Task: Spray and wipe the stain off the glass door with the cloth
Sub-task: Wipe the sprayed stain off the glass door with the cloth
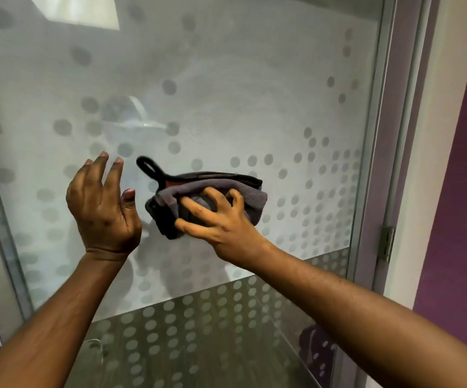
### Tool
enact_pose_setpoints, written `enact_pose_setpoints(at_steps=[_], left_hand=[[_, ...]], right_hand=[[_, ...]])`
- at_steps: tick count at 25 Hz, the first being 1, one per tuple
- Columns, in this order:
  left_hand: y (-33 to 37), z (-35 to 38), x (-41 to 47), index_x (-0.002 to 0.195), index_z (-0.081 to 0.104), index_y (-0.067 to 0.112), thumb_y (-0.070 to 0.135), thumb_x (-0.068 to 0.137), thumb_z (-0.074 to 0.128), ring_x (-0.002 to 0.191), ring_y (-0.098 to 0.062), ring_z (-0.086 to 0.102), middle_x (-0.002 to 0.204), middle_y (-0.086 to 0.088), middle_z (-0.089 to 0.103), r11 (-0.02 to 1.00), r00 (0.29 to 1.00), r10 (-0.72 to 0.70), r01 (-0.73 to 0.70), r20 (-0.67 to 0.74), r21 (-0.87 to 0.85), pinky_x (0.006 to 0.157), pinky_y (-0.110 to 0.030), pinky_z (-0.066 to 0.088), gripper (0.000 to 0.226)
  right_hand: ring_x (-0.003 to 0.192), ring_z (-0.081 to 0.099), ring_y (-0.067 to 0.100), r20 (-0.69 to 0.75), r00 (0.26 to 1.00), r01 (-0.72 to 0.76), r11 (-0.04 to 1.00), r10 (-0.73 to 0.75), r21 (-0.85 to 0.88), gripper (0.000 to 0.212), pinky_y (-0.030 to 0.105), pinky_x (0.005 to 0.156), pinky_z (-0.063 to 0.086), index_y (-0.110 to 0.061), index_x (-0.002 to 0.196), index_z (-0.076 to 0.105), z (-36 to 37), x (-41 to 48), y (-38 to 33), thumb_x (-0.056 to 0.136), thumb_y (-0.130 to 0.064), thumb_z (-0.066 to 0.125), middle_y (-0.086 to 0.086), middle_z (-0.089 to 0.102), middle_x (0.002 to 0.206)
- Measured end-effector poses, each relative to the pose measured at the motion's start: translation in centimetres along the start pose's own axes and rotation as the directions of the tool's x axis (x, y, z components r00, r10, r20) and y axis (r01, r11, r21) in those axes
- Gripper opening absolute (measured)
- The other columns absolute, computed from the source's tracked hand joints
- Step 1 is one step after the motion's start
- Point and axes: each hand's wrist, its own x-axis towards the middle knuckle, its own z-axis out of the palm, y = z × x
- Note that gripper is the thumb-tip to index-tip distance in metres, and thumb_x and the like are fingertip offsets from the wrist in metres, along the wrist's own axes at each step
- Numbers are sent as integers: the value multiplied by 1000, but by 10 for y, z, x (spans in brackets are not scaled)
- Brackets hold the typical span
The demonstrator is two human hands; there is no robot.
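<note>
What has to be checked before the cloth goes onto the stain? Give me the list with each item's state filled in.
1. Cloth in hand: ok, the right hand has it bunched under spread fingers.
2. Stain located: ok, a faint smear shows on the glass door, above the cloth.
3. Cloth on the stain: not ok, it sits lower than the smear.
4. Left hand out of the wiping path: ok, open and empty, left of the cloth.
5. Stain sprayed: cannot tell, no droplets are clear and no spray bottle is in view.
6. Cloth loop clear: ok, it sticks out up-left.
</note>
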Motion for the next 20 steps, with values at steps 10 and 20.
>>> enact_pose_setpoints(at_steps=[10, 20], left_hand=[[0, 1, -3, 126, 56, 7, 30, 97, 35, 127, -38, 41, 136, -22, 51, 997, 999, 11, -14, 53, 71, 103, -46, 32, 43], [-2, 5, -6, 128, 55, 8, 32, 98, 34, 129, -35, 39, 138, -21, 49, 994, 998, 38, -42, 49, 101, 104, -44, 31, 44]], right_hand=[[123, 39, 38, 105, 953, 292, 953, -283, -78, 53, 57, 82, 39, -28, 129, 47, 6, -52, 24, 81, -4, 48, 1, 49, 142], [111, 44, 33, -172, 952, -257, 967, 254, 8, 48, 43, 75, 30, -24, 116, 67, -5, -10, 74, 82, 6, 51, 6, 58, 134]])
